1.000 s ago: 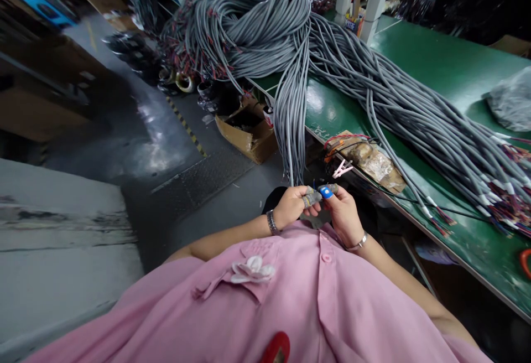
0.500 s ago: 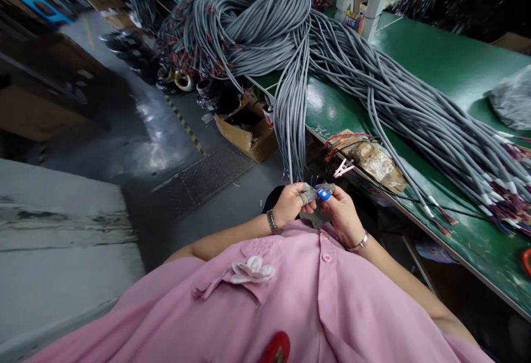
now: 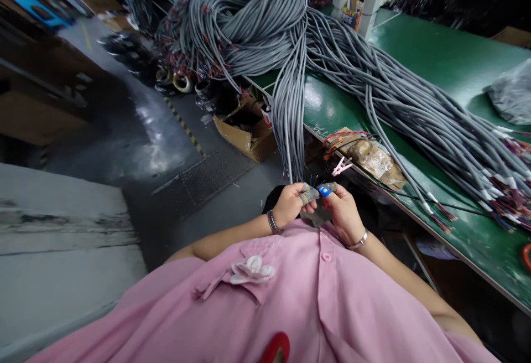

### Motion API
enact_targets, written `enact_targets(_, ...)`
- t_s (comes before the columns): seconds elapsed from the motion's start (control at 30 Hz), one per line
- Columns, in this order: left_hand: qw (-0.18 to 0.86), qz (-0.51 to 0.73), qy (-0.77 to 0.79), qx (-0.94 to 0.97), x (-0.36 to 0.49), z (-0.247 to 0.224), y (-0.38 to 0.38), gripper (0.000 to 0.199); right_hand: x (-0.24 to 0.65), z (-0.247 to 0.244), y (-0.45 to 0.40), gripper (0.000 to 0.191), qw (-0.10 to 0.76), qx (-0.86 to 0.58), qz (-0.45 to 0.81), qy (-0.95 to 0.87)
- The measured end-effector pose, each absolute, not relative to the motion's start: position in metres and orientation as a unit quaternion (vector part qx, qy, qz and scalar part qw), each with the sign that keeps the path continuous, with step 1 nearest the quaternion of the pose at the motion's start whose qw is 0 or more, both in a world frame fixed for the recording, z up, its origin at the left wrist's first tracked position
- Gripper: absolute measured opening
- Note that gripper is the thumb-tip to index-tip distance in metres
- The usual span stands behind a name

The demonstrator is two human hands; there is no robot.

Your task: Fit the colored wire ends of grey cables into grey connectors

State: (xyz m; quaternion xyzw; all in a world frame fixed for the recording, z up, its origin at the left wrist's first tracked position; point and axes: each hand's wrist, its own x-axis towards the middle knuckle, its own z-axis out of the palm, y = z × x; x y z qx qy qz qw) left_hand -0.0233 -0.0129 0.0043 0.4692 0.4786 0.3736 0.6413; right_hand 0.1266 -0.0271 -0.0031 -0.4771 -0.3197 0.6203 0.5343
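Observation:
Close in front of my body, my left hand [image 3: 290, 203] and my right hand [image 3: 341, 209] meet with their fingertips together. Grey finger covers wrap some fingers of both, and a blue piece [image 3: 324, 191] sits on my right thumb. Thin coloured wires [image 3: 314, 180] stick up between the fingertips, at the end of a grey cable. My left hand is closed around that cable end; my right thumb and finger pinch at the wires. The hanging bundle of grey cables [image 3: 289, 125] drops from the bench edge just beyond my left hand. Most of the held part is hidden by the fingers.
Many grey cables [image 3: 406, 92] with stripped coloured ends lie along the green bench [image 3: 418, 47]. A pink clip [image 3: 341, 167] and a taped brown pad [image 3: 369, 155] sit at its edge. An opened cardboard box [image 3: 244, 133] stands on the floor, and a grey cabinet [image 3: 62, 230] is at left.
My right thumb has shifted slightly against the wires at the fingertips. The view has moved a little; both hands stay together in nearly the same place.

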Motion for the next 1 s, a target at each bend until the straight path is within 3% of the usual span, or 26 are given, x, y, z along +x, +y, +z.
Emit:
enact_targets(0.63, 0.63, 0.414, 0.488, 0.44, -0.024, 0.0, -0.01, 0.023, 0.126, -0.001, -0.028, 0.027, 0.523, -0.445, 0.674, -0.274)
enact_targets(1.0, 0.651, 0.313, 0.461, 0.515, -0.033, 0.002, -0.012, 0.031, 0.149, -0.001, -0.015, 0.028, 0.45, -0.476, 0.671, -0.347)
